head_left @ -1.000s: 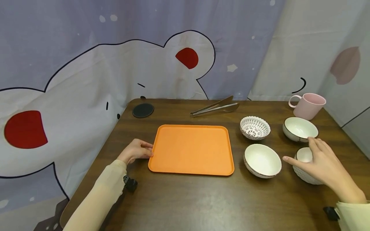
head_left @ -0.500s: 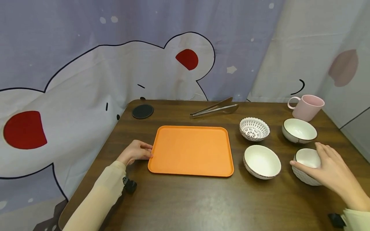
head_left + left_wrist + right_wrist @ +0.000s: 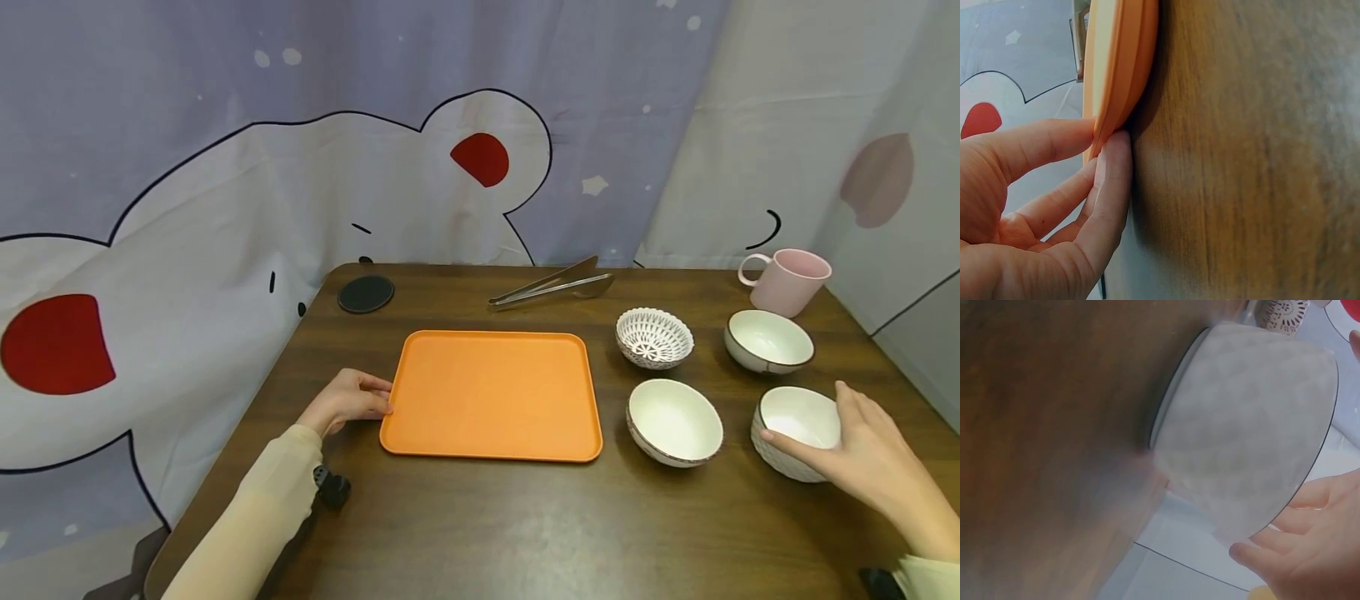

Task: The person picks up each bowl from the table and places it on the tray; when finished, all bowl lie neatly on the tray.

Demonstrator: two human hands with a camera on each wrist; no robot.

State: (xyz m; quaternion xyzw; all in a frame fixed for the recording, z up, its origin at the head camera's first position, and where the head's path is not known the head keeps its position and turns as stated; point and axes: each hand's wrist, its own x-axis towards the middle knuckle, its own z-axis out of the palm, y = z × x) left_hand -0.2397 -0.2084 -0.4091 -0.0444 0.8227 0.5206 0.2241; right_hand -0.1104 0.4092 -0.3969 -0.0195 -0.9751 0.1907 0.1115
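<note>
At the left edge of the orange tray (image 3: 491, 396), my left hand (image 3: 347, 402) pinches the rim between thumb and fingers; the left wrist view shows fingertips (image 3: 1116, 156) under it. My right hand (image 3: 873, 458) is spread at a white bowl (image 3: 798, 417) with a quilted outer wall. Its thumb reaches over the near side while the other fingers lie along the right side. In the right wrist view, the fingers (image 3: 1300, 519) are at the rim of that textured bowl (image 3: 1250, 412); whether they touch it I cannot tell.
Left of that bowl stands a plain white bowl (image 3: 675, 421), with an openwork-patterned bowl (image 3: 654, 337) behind it. Another white bowl (image 3: 768, 342) and a pink mug (image 3: 790, 283) are farther back. Metal tongs (image 3: 551, 283) and a black round coaster (image 3: 365, 294) lie along the back.
My right hand has moved rightward and down to the quilted bowl's right side, uncovering more of it. The left hand stays at the tray's edge. The head view has shifted slightly.
</note>
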